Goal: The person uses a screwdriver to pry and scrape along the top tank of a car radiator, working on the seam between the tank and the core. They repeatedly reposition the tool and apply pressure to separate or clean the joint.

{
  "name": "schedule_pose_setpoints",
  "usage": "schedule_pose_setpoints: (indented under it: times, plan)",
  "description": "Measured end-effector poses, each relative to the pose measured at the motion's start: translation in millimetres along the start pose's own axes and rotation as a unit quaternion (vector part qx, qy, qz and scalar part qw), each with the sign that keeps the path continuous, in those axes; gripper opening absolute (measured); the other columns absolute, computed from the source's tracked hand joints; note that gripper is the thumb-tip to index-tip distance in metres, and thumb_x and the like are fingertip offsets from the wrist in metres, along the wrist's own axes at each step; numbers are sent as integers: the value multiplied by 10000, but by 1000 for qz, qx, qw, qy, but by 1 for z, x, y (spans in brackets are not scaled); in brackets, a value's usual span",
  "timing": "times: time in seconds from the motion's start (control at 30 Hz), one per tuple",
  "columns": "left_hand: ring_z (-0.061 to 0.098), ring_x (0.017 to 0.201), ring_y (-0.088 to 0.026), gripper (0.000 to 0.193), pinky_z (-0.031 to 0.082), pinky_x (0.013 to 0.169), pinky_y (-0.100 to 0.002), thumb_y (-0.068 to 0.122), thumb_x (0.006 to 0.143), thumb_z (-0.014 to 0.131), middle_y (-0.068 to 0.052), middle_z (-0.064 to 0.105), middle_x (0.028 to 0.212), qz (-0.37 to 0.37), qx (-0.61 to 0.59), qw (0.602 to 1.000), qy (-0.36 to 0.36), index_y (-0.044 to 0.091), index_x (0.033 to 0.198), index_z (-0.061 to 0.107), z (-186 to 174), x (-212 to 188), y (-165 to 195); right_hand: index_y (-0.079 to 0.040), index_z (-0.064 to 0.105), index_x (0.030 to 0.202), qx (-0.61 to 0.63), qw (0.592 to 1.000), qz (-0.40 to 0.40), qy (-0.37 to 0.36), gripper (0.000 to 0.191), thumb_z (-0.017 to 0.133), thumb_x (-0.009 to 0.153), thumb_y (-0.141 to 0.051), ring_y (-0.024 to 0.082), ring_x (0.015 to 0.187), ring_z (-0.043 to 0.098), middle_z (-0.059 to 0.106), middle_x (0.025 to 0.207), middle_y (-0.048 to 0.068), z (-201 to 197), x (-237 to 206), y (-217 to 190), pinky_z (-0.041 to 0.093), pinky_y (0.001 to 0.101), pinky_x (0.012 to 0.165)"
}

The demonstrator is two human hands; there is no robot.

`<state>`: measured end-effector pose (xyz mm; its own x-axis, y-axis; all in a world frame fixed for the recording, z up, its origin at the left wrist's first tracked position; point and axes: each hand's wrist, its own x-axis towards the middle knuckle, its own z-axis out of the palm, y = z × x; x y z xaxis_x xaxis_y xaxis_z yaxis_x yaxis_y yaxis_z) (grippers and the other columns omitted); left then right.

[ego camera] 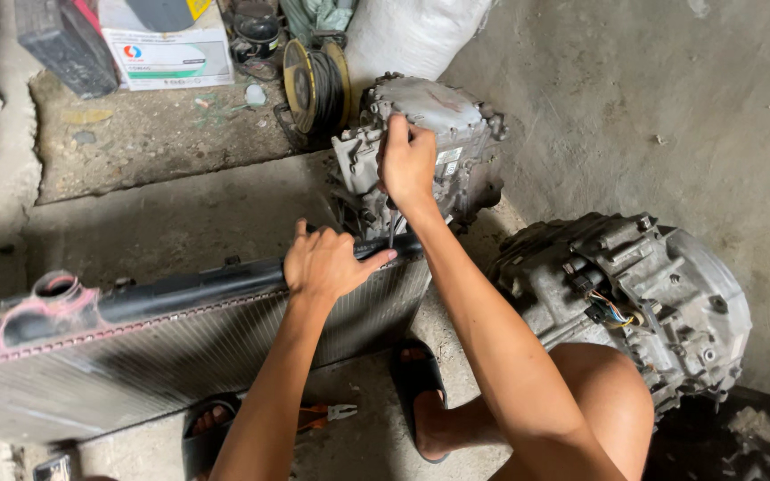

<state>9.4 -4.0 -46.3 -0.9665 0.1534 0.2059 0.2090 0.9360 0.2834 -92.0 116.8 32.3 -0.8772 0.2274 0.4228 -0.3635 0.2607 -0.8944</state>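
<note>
My left hand (327, 263) rests flat on the black plastic top tank of a car radiator (135, 356) that stands on edge across the floor. My right hand (407, 165) is closed around the handle of a thin tool whose shaft (391, 230) points down at the radiator's right end. The tool's tip is hidden at the tank. Behind my right hand stands a grey metal gearbox housing (452, 120).
A second large aluminium gearbox (634, 294) with wiring lies at the right beside my knee. Orange-handled pliers (323, 414) lie on the concrete between my sandalled feet. A wire spool (314, 85), a cardboard box (167, 49) and a white sack (407, 31) sit at the back.
</note>
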Motion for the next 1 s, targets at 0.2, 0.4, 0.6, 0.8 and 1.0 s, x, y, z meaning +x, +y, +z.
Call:
schedule_pose_setpoints:
  times: [0.2, 0.4, 0.6, 0.8, 1.0]
  plan:
    - [732, 798, -348, 954, 355, 1146, -523, 915, 790, 463, -208, 733, 778, 7, 7, 1000, -8, 21, 775, 798, -1, -4, 0, 18, 571, 630, 38, 999, 25, 2, 531, 487, 1007, -345, 164, 387, 483, 539, 502, 54, -8, -6, 16, 382, 356, 369]
    - [732, 758, -345, 952, 368, 1132, -537, 916, 783, 468, -202, 727, 743, 10, 5, 1000, 21, 21, 753, 793, 2, -1, -1, 39, 598, 630, -46, 998, -41, 13, 560, 489, 1017, -350, 169, 418, 528, 563, 493, 80, 2, 4, 10, 438, 368, 416]
    - [729, 677, -302, 955, 330, 1205, -547, 906, 809, 440, -172, 707, 665, 0, 1, 1000, -26, 18, 701, 775, 4, 1, -2, 37, 551, 595, -19, 997, 75, -14, 555, 464, 977, -355, 202, 334, 527, 535, 461, 89, 11, 14, 4, 453, 399, 328]
    - [726, 713, -322, 967, 323, 1189, -539, 903, 820, 392, -196, 707, 684, 0, -14, 1000, -10, 23, 724, 781, 4, 2, -3, 16, 506, 591, 30, 994, 98, -35, 557, 470, 1001, -360, 190, 317, 450, 487, 456, 71, 11, 13, 3, 376, 384, 297]
    - [716, 775, -361, 947, 299, 1221, -522, 774, 956, 249, -235, 706, 742, -20, -56, 998, -27, 23, 735, 783, -5, -2, -3, -63, 471, 666, 190, 969, 132, -87, 481, 456, 1029, -378, 144, 360, 387, 433, 495, 31, -15, 1, -19, 301, 330, 332]
